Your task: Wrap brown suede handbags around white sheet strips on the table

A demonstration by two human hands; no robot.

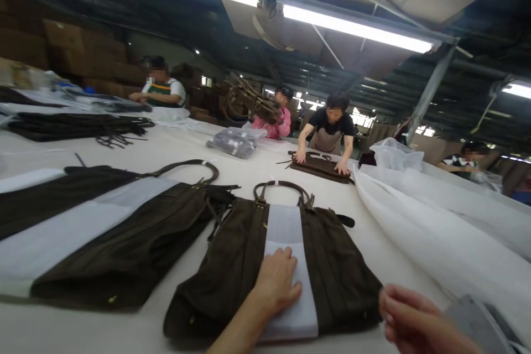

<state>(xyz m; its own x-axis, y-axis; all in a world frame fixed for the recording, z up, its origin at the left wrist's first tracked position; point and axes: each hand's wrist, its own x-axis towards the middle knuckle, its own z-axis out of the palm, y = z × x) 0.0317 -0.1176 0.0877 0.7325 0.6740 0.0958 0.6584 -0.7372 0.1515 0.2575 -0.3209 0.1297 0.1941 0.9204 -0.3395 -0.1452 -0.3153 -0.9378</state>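
A dark brown handbag [340, 265] lies flat on the table in front of me, its looped handles pointing away. Down its middle runs a white paper strip [286, 227]. My left hand [277, 282] rests palm-down on that strip, thumb apart from the fingers. At the bag's lower right corner is my right hand [409, 310], its fingers curled and pressed together. Whether those fingertips pinch the bag's edge or something small, I cannot tell. To the left lies a second dark brown handbag [166, 243] with a similar white strip.
White plastic sheeting [440, 215] covers the right side, with a grey object [481, 321] near the front. Across the table a co-worker [332, 127] presses on another brown bag [319, 168]. Plastic-wrapped goods [234, 141] and a dark stack [74, 124] lie farther back.
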